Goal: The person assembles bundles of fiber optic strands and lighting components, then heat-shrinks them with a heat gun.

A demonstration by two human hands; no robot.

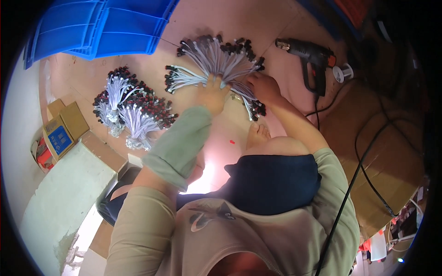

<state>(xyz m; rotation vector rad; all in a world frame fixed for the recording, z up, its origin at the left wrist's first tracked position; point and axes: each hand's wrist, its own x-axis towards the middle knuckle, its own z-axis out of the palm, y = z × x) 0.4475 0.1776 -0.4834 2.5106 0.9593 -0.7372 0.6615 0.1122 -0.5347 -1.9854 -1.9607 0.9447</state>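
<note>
A large fan of grey wires with black and red connector ends (216,57) lies on the floor in front of me. My left hand (212,94) presses down on the middle of this bundle where the wires gather. My right hand (263,86) rests on the right side of the same bundle, fingers curled over some of its wires. Left of it lie two or three smaller bundles of similar grey wires with red and black ends (129,108). My bare foot (257,135) shows just below the hands.
A black heat gun (309,57) with its cord lies to the right, beside a small spool (343,72). Stacked blue plastic bins (99,27) sit at the top left. A small cardboard box (64,129) stands at left, a big cardboard sheet (382,152) at right.
</note>
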